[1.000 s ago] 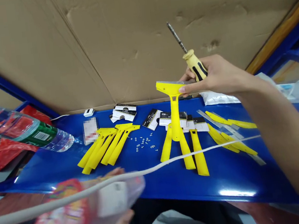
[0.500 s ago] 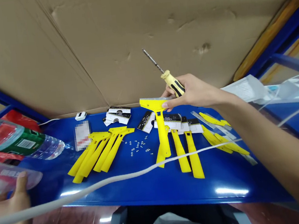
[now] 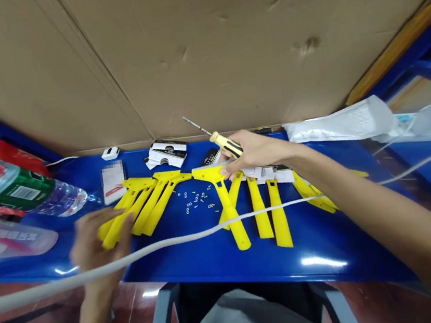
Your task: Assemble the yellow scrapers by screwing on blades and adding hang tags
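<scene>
My right hand (image 3: pixel 247 149) is closed around a screwdriver (image 3: pixel 226 143) with a pale yellow and black handle; its shaft points up and left. The same hand pinches the head of a yellow scraper (image 3: pixel 226 202), whose handle slants down across another scraper. My left hand (image 3: pixel 99 241), blurred, has its thumb and fingers apart around the handle ends of the left group of yellow scrapers (image 3: pixel 148 204). Whether it touches them I cannot tell. Small screws and nuts (image 3: pixel 197 200) lie scattered between the groups. More yellow scraper handles (image 3: pixel 261 213) lie to the right.
A white cable (image 3: pixel 193 234) crosses in front of the table (image 3: pixel 212 259). At the left lie a water bottle (image 3: pixel 26 190) and a translucent plastic container (image 3: pixel 16 235). Printed card sleeves (image 3: pixel 167 154) are at the back, before a cardboard wall (image 3: pixel 202 53). A white package (image 3: pixel 340 122) lies at the right.
My left hand has left the plastic container and moved right to the scraper handles. My right hand has lowered the screwdriver and scraper, moving them slightly left.
</scene>
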The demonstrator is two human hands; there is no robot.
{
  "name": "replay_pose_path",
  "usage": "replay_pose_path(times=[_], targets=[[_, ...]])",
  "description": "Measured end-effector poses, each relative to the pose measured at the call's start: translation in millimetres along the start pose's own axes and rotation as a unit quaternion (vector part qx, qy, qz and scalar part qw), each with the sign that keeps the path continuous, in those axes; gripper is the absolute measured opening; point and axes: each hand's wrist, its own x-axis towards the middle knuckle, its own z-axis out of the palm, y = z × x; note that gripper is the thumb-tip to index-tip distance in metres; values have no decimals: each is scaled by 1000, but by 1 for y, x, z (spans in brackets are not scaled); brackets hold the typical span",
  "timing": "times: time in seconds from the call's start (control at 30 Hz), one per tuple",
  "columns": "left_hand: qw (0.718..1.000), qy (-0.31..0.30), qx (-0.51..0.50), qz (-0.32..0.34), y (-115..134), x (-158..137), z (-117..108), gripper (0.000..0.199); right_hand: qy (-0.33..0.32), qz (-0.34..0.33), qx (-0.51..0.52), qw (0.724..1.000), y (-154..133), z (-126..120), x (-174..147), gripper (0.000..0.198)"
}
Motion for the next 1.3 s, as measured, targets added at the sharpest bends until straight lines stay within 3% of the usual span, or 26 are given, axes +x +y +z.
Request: replay_pose_path(times=[0.1,0.2,0.33,0.47,0.6,0.77,0.93,1.0,1.17,1.3], targets=[[971,-204,-103,73,38,16,42,3,-28,9,-19,999,12,6,7,30],[934,-320,-114,108,57,28,75,7,-52,10,-41,998,19,6,10,30],[899,-415,-100,96,59,34,94,14,-75,-4,-89,993,23,0,10,34],[879,-460,-103,72,61,38,95,20,-90,-20,-151,984,21,-6,7,33],[872,-478,-68,84,67,38,95,25,-101,-20,-134,986,11,-4,2,34],[880,-452,-30,144,64,43,96,28,-89,-26,-134,987,2,-4,-3,28],[943,-290,-130,97,66,63,91,19,-45,-26,-100,994,-3,-8,-5,27],[952,-238,-178,80,74,72,90,18,-29,-36,-86,995,-7,-10,-7,26],[944,-241,-221,43,94,91,104,22,30,-55,-58,996,-13,-13,-11,29],[904,-293,-308,-34,94,103,122,28,32,-50,19,998,-6,-19,-7,42]])
